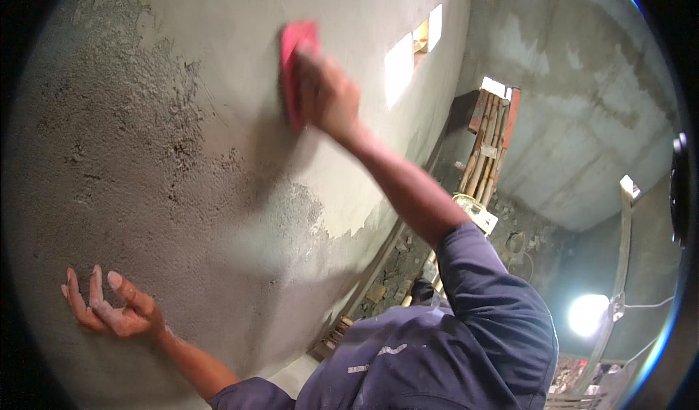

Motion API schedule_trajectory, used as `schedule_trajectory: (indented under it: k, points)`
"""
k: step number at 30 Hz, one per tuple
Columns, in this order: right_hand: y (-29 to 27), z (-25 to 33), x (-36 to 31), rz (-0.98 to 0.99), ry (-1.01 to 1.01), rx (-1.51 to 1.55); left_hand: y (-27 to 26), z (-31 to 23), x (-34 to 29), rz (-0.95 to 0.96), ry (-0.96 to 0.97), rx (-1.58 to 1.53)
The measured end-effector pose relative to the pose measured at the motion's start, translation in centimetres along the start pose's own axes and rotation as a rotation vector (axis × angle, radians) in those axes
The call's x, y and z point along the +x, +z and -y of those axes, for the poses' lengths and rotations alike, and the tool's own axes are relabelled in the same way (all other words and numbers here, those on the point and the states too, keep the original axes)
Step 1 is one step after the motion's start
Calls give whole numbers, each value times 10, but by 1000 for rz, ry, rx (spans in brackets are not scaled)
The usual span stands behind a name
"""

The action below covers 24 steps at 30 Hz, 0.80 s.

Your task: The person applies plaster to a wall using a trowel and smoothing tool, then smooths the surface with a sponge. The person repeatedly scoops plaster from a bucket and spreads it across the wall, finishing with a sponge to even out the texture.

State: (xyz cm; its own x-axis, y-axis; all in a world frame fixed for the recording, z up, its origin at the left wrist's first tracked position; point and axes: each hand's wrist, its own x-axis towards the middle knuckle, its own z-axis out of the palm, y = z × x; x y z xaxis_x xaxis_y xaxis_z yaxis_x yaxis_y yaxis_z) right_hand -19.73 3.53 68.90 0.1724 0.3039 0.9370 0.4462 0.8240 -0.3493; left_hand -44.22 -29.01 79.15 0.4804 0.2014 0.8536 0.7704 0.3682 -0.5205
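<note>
My right hand grips a red plastering float, its flat face against the grey wall. Motion blurs that hand and the float a little. Around the float the plaster looks smooth and pale. Further left lies a darker, rough plaster patch with a ragged edge. My left hand is raised at the lower left in front of the rough part. Its fingers are spread and curved, dusted with plaster, with nothing in them.
Two bright openings pierce the wall at the upper right. Bamboo poles form a platform, with a pale yellow container beside it. Rubble covers the floor along the wall. A lit lamp hangs by a wooden post.
</note>
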Motion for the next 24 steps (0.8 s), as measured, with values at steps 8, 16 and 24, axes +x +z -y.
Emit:
schedule_trajectory:
  k: [8,16,24]
  points:
    - [-16,-131,-35,56,241,86,3,-18,-1,50,-31,81]
    - [14,-60,141,-22,256,-242,-4,-2,-3,34,1,90]
    - [2,1,-5,-34,-64,206,2,-12,-3,14,-34,78]
